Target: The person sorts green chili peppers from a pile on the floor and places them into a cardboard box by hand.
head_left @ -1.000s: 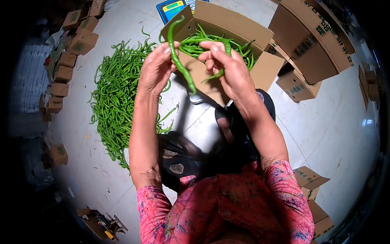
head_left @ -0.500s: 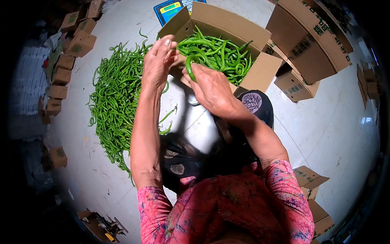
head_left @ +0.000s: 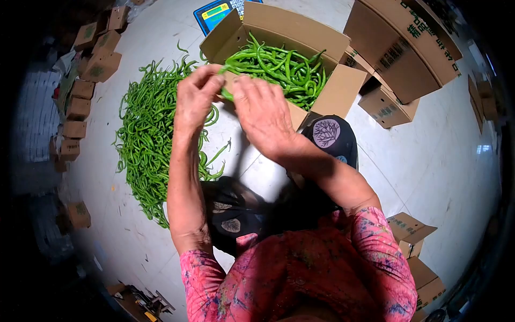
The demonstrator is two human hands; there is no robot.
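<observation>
My left hand (head_left: 194,102) is closed, its thumb and bent fingers at a green chili pepper (head_left: 227,95) between my two hands. From the other side my right hand (head_left: 263,111) grips the same pepper, its fingers hiding most of it. Just beyond my hands stands an open cardboard box (head_left: 292,28), with many long green chili peppers (head_left: 279,67) piled inside. Left of my left forearm a large heap of green chili peppers (head_left: 147,134) lies on the floor. A few loose peppers (head_left: 215,155) lie between that heap and my knees.
Behind the box sits a blue scale with a keypad (head_left: 217,13). Tall cardboard boxes (head_left: 397,48) stand to the right, with a smaller box (head_left: 387,106) below them. More boxes (head_left: 102,64) line the left side. Open boxes (head_left: 410,231) are at the lower right.
My hands have come together at the near left corner of the box. The left has lowered from its raised position, and the right has shifted left with the pepper.
</observation>
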